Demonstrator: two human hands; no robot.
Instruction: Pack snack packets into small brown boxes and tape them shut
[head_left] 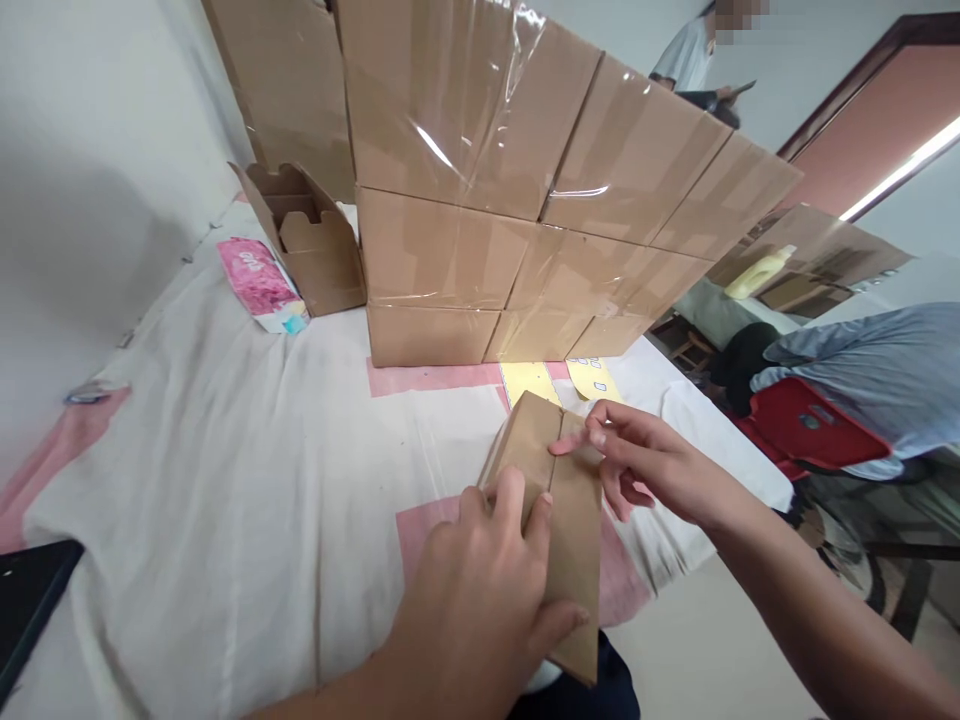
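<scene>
Brown cardboard box (574, 535) stands on the near side of the box stack (450, 250), left hand (480, 575) clamped over it. Right hand (654, 460) touches the seam (555, 468); its grip cannot be told. Judged step: closing the seam; next move calls for even pressure.

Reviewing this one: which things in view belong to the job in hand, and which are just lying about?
Likely part of the job:
Small cardboard box, with the left hand on it and the right hand at its seam
Perhaps the stacked boxes, also cardboard

Apparently just lying about:
Pink packet
Dark flat object, cut off by the picture's edge
Yellow papers
</scene>
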